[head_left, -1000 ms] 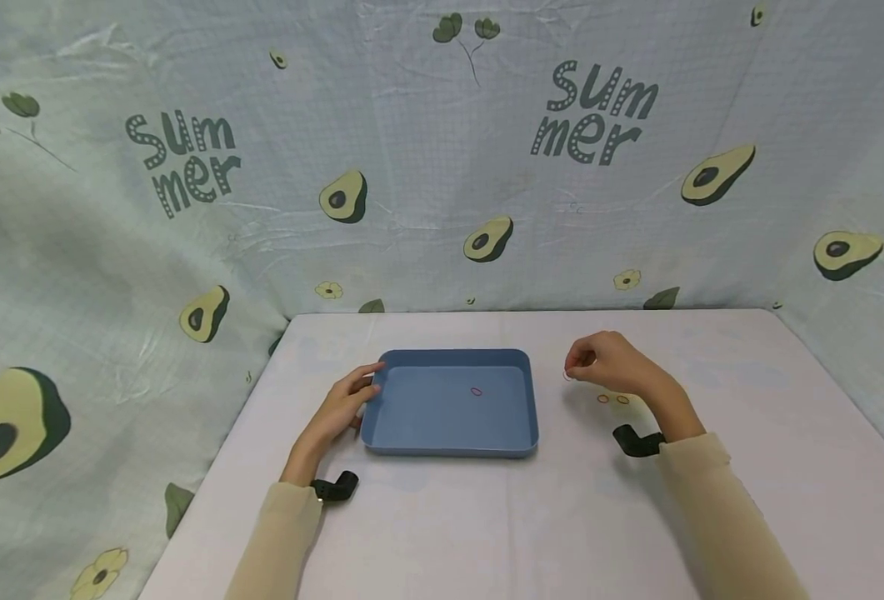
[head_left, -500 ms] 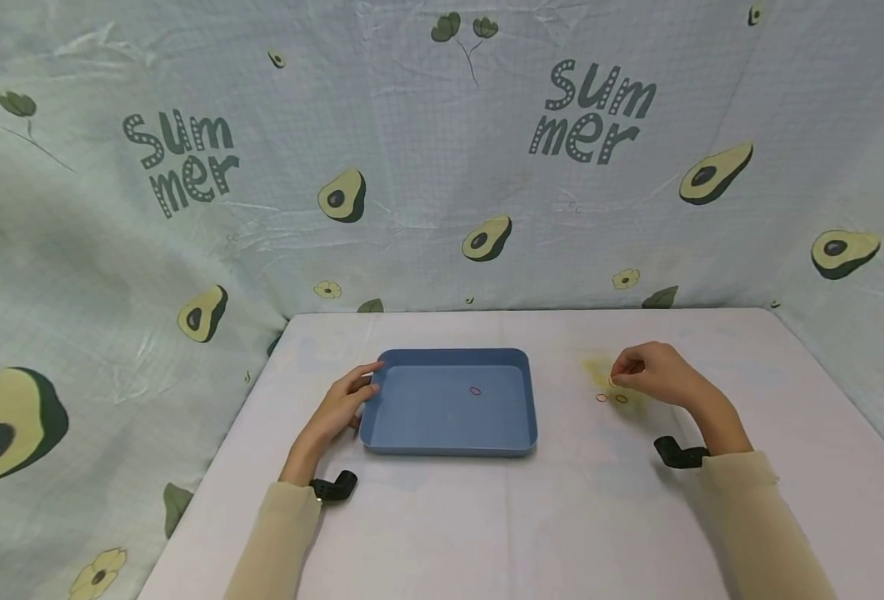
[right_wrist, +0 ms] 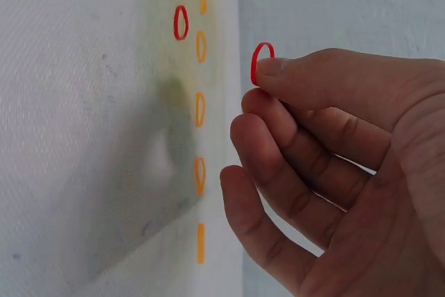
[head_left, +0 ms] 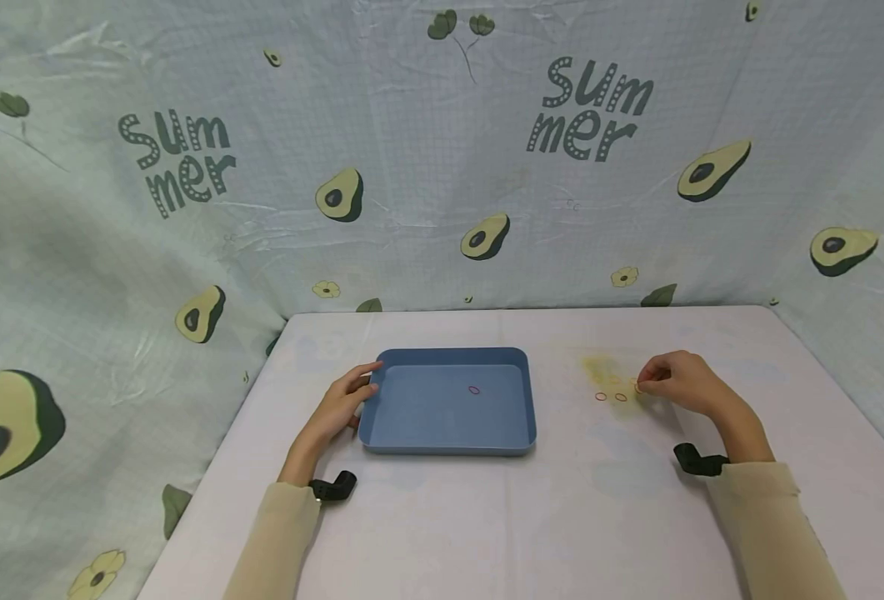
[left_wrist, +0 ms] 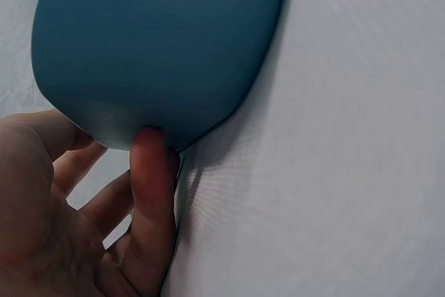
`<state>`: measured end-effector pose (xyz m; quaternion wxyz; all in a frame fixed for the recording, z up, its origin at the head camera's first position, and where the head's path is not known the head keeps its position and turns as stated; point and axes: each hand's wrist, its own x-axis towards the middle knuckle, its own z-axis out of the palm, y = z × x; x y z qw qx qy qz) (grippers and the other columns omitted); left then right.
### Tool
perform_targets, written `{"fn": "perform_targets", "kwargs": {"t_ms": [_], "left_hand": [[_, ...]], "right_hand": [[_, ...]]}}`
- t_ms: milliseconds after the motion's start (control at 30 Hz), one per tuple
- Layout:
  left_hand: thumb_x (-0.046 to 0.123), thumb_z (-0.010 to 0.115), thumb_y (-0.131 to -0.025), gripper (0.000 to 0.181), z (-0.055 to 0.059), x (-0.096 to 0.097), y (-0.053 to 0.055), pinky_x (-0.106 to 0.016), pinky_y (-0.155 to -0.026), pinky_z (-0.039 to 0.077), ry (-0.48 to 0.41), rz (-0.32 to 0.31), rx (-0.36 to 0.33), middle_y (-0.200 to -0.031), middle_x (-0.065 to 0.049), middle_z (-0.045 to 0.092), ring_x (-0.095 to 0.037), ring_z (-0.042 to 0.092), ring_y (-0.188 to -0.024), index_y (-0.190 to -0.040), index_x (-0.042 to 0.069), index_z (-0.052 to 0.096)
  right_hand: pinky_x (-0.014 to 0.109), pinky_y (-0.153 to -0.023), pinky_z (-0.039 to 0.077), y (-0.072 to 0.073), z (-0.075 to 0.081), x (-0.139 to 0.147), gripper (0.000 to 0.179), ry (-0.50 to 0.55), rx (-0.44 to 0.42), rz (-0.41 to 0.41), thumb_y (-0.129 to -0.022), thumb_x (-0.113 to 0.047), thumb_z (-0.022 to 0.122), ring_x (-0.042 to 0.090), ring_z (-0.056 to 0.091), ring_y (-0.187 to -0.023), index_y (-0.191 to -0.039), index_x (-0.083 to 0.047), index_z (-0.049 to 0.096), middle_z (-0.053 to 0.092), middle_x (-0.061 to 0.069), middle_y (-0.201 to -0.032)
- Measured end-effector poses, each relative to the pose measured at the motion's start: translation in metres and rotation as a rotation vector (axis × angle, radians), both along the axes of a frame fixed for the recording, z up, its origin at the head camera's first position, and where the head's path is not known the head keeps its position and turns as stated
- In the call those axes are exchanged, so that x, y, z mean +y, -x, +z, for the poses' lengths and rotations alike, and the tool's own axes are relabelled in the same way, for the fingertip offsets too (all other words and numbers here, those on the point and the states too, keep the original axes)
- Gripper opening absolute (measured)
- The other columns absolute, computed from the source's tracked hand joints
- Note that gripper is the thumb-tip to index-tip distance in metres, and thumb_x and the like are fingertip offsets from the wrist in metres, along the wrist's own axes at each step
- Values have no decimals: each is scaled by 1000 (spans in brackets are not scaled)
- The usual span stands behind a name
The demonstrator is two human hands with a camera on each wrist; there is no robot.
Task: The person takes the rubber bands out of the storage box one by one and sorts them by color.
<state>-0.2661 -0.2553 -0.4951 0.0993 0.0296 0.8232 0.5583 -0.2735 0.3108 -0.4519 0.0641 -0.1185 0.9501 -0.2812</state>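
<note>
My left hand (head_left: pixel 339 404) grips the left side of a shallow blue tray (head_left: pixel 430 425); in the left wrist view the thumb (left_wrist: pixel 151 179) lies over the rim and other fingers are behind it. To the right of the tray, my right hand (head_left: pixel 681 382) pinches a small red rubber band (right_wrist: pixel 254 67) between thumb and index finger, just above the table. Two red bands (head_left: pixel 601 397) lie on the table left of that hand. Inside the tray is another red band (head_left: pixel 474 390).
In the right wrist view, several orange bands (right_wrist: pixel 200 109) lie in a row on the table beside the red ones. The white table (head_left: pixel 442 517) backs onto a hanging cloth (head_left: pixel 412 150) printed with avocados. A yellowish patch (head_left: pixel 599 367) marks the tabletop near the bands.
My right hand has moved right, away from the tray and past the two red bands, with a band still pinched in its fingertips. My left hand has stayed on the tray.
</note>
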Motion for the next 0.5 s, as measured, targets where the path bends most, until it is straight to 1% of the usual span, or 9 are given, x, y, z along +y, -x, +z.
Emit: {"fn": "perform_targets", "kwargs": {"t_ms": [133,267,500], "left_hand": [[26,55,-108,49,0,1,0,-37,-64,57,-1,2,-2,-163,-22,40,-45,43,-145,-156,27,47],[26,55,-108,49,1,2,0,-36,-63,56,2,11,-6,-163,-21,40,-44,44,-145,-156,27,47],[26,55,-107,50,1,2,-2,-36,-62,56,4,19,-14,-163,-22,40,-45,44,-145,-156,27,47]], "right_hand": [[33,-70,47,1,-2,2,17,-10,-43,-23,-93,-17,72,17,57,-80,-96,-1,74,70,6,-88],[33,-70,47,1,-6,4,17,2,-78,-35,-93,-17,72,17,58,-80,-96,-1,74,70,6,-88],[33,-69,48,1,-13,3,18,-6,-100,-36,-91,-18,74,18,58,-79,-95,-1,73,70,6,-88]]}}
